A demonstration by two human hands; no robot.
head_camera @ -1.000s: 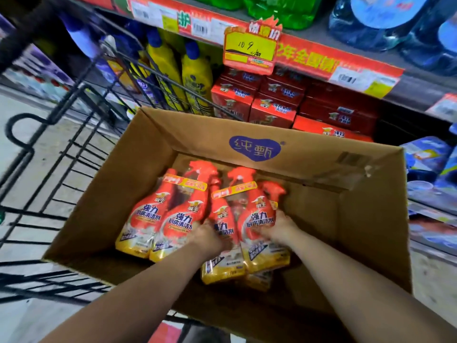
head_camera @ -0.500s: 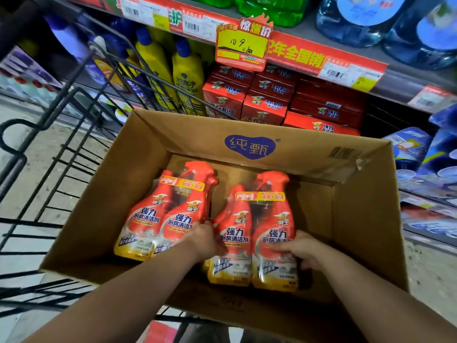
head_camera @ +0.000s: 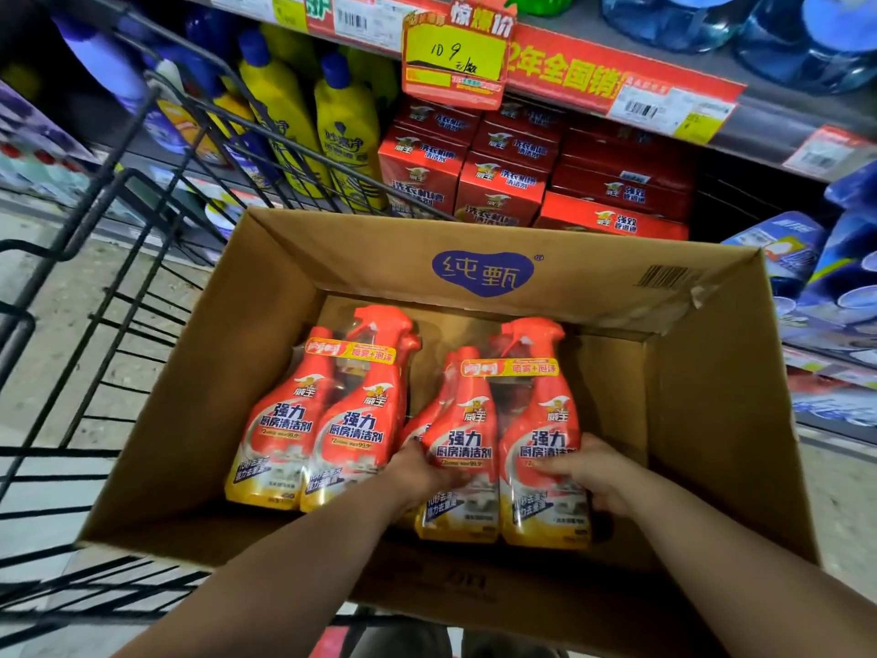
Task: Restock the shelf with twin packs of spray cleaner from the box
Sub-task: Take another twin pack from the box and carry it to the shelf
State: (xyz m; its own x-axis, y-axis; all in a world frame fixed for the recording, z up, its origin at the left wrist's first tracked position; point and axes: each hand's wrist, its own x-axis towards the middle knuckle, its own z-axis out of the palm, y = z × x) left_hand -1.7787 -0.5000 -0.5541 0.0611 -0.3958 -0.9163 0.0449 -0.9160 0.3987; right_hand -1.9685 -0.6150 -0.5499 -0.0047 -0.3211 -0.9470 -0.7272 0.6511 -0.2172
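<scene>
- Left hand (head_camera: 422,472) and right hand (head_camera: 593,477) each grip a side of one twin pack (head_camera: 503,448), lower centre of the frame.
- It sits inside the box (head_camera: 712,372), just right of a second twin pack (head_camera: 322,420).

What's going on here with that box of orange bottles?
A person is restocking from a cardboard box. The left hand and right hand both grip the right-hand twin pack of spray cleaner, which is inside the box. Beside it lies another twin pack, untouched. The shelf stands just ahead.
</scene>
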